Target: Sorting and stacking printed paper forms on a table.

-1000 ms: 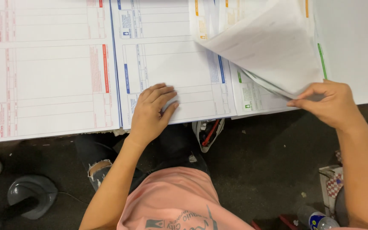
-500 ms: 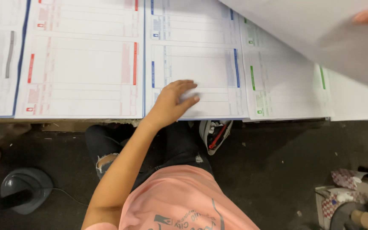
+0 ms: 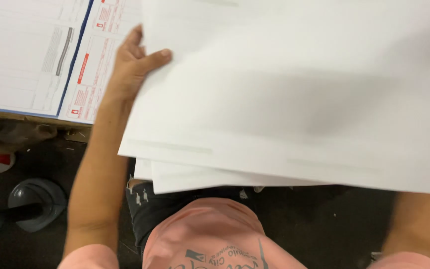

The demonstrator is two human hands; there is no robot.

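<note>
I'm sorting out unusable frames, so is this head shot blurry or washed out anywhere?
Head view: the big white sheets are motion-smeared with a soft grey shadow across them; the left hand and printed forms are fairly sharp; the floor below is dim.

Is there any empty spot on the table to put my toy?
Hardly any: the big blank white sheets held by the left hand cover the middle and right, and printed forms fill the left up to the table edge.

Printed forms (image 3: 36,55) on table, grey round base (image 3: 37,203) — dark floor (image 3: 324,219)
</note>
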